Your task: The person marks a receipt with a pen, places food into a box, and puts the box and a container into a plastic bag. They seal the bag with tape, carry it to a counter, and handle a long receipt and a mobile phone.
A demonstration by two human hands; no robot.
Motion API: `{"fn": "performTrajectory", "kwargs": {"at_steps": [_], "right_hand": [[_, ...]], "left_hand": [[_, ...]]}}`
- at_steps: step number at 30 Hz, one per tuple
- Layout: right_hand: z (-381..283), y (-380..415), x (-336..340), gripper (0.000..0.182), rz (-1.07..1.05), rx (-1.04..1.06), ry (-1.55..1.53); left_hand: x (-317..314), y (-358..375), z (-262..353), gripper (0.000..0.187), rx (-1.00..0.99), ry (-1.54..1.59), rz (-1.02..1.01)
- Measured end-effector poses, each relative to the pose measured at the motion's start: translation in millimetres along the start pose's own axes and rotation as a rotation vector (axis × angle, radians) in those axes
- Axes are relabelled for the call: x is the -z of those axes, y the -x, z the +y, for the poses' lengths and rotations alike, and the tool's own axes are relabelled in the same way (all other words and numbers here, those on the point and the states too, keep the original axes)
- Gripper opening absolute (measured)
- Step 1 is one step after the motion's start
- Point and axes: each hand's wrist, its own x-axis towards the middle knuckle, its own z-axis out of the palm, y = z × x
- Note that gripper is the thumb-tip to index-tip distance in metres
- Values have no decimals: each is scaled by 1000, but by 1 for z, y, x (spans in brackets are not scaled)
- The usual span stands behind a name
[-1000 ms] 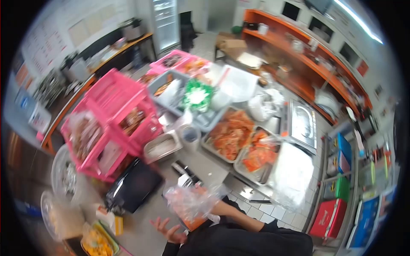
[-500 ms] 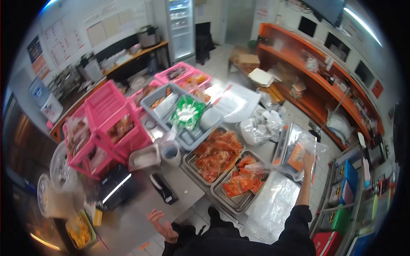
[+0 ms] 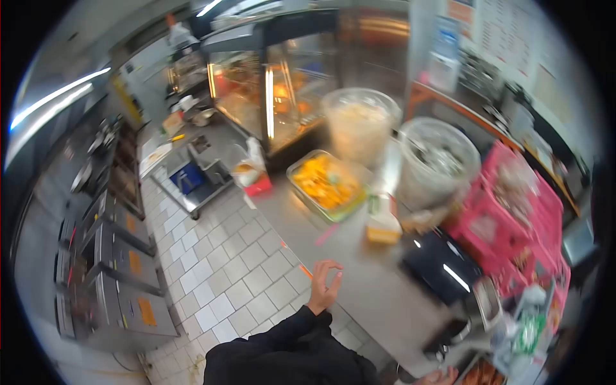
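In the head view my left hand [image 3: 325,287] is over the front edge of the steel table [image 3: 359,292], with loosely curved fingers apart and nothing in them. Beyond it lies a clear tray of yellow-orange food pieces [image 3: 326,183], beside a small yellow and white box [image 3: 384,221]. Only part of my right hand [image 3: 439,377] shows at the bottom edge, smeared by motion, near a tray of reddish marinated meat [image 3: 482,372]. Close by on the table is a black handheld device [image 3: 447,340].
Two large clear tubs [image 3: 439,160] and pink crates [image 3: 507,212] crowd the table's far side. A black case [image 3: 443,266] lies before them. A glass food warmer [image 3: 282,83] stands behind. To the left are a steel trolley [image 3: 192,173], floor tiles and steel units [image 3: 128,301].
My view has swung left, from the meat trays and shelves to the warmer and tiled floor. The right hand has left the clear-wrapped package; the left has reached forward.
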Motion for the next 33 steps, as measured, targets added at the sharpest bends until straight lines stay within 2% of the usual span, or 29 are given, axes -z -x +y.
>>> {"fn": "performTrajectory", "kwargs": {"at_steps": [1, 2, 3, 4, 6, 8, 9, 11, 12, 14, 18, 20, 21, 23, 24, 26, 27, 28, 29, 30, 31, 33], "right_hand": [[-24, 12, -28, 35, -418, -230, -341], [-68, 4, -61, 45, -431, 182, -374], [-108, 29, -99, 29, -667, -119, -587], [-140, 40, -131, 19, -826, -240, -782], [-221, 38, -180, 16, -1220, -128, -979], [-284, 56, -233, 19, -1204, 304, -938], [-305, 71, -253, 19, -1208, 313, -944], [-341, 95, -289, 30, -1271, 305, -563], [-352, 105, -306, 30, -1269, 317, -568], [-353, 125, -329, 40, -1342, 26, -500], [-337, 116, -316, 42, -1330, -38, -494], [-321, 112, -307, 44, -1157, 99, -421], [-316, 110, -304, 44, -1161, 104, -415], [-311, 109, -302, 31, -1376, 24, -365], [-317, 114, -306, 31, -1380, 21, -361], [-354, 119, -322, 20, -1345, 21, -851], [-395, 99, -319, 16, -1373, -22, -929], [-437, 81, -322, 20, -1192, 146, -989], [-477, 73, -333, 27, -1056, 153, -1076], [-511, 63, -349, 38, -881, 307, -1121], [-540, 60, -367, 45, -869, 287, -1118], [-575, 50, -398, 47, -875, 426, -1052]], "left_hand": [[20, -23, -20, 11, -7, -15, 45], [46, -52, -48, 10, -7, -110, 100], [68, -72, -73, 10, 12, -206, 145], [90, -96, -103, 11, 23, -272, 229], [138, -158, -172, 15, 77, -281, 413], [186, -221, -241, 20, 133, -265, 584], [211, -249, -271, 23, 141, -314, 654], [245, -297, -329, 32, 330, -77, 803], [254, -315, -334, 32, 328, -76, 816], [267, -339, -339, 39, 1010, 37, 547], [247, -339, -390, 41, 893, 135, 482], [236, -328, -413, 40, 621, 67, 450], [229, -320, -412, 40, 629, 71, 452], [213, -307, -404, 35, 499, -65, 555], [207, -299, -403, 32, 396, -37, 530], [193, -284, -379, 31, 373, -45, 557], [186, -275, -374, 29, 346, -51, 588], [180, -267, -371, 29, 346, -54, 584], [176, -259, -379, 27, 417, 43, 631], [172, -255, -378, 26, 490, 142, 676], [167, -250, -377, 26, 487, 138, 669], [162, -248, -360, 23, 572, 251, 801]]}}
